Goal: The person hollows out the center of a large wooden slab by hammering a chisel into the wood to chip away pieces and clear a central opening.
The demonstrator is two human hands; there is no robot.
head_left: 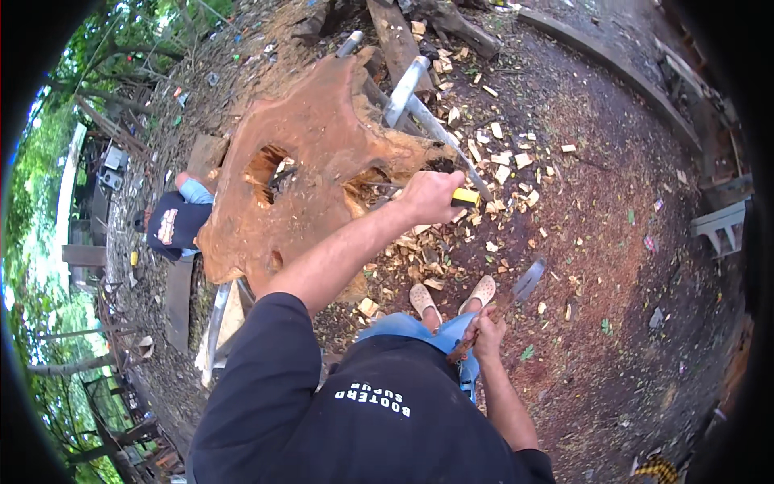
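Note:
My left hand (pixel 431 198) is closed around the yellow handle (pixel 465 198) of a tool whose thin metal part reaches left into a rough hollow (pixel 363 181) in a large irregular reddish-brown wood slab (pixel 306 145). Another hole (pixel 262 173) pierces the slab farther left. My right hand (pixel 488 335) grips the wooden handle of a metal-bladed tool (pixel 528 280) low in front of my body, beside my legs. The blade points up and away, over the chip-strewn ground. The end of the yellow-handled tool inside the hollow is hard to make out.
Another person (pixel 177 226) is low at the slab's left edge. Metal tubes (pixel 407 85) and logs (pixel 391 36) lie under and behind the slab. Wood chips (pixel 504 161) cover the ground around my sandalled feet (pixel 476 294). A long plank (pixel 609 73) and white ladder-like object (pixel 721 222) lie at the right.

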